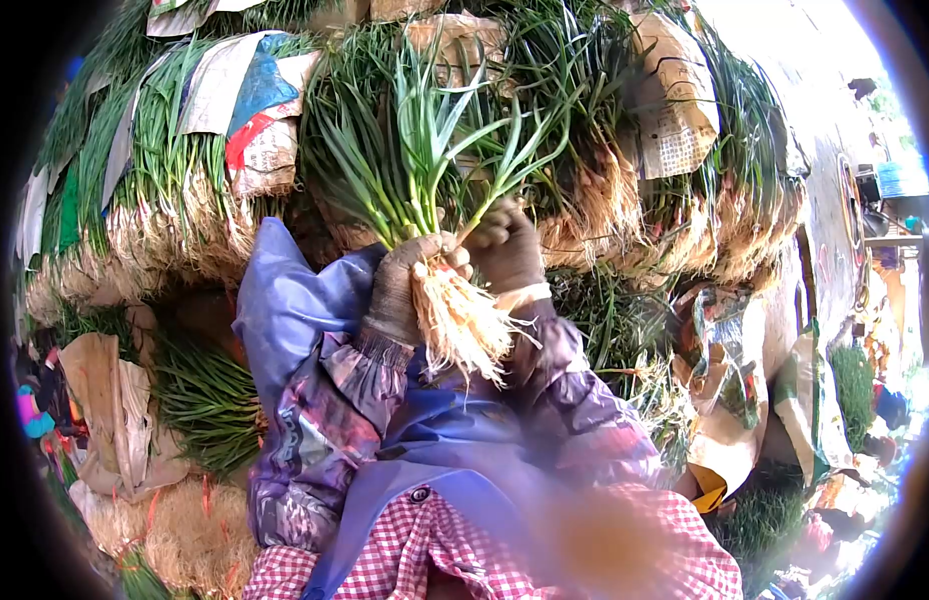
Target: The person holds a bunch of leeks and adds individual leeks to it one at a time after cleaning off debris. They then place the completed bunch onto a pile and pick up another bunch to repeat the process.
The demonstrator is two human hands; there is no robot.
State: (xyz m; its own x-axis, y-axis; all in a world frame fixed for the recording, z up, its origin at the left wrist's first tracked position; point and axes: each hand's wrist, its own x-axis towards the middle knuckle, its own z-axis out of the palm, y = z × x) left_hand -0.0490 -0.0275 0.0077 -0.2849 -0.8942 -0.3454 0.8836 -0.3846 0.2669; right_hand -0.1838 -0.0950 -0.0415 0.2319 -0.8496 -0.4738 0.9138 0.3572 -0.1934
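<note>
My left hand (405, 285), in a brown knitted glove, is closed round a bunch of green garlic (425, 190). Green leaves fan upward from the fist, and pale stringy roots (463, 320) hang below it in front of my apron. Close beside it on the right is my right hand (510, 245), gloved alike and slightly blurred. Its fingers are curled in at a single garlic stalk (482, 210) that leans out to the right of the bunch, its lower end meeting the left fist.
Stacked rows of rooted green bundles (175, 205) fill the space ahead, with paper and plastic sheets (675, 95) between them. More bundles (205, 395) lie to the left. A torn sack (730, 400) stands at right. A blue apron (455, 425) covers my lap.
</note>
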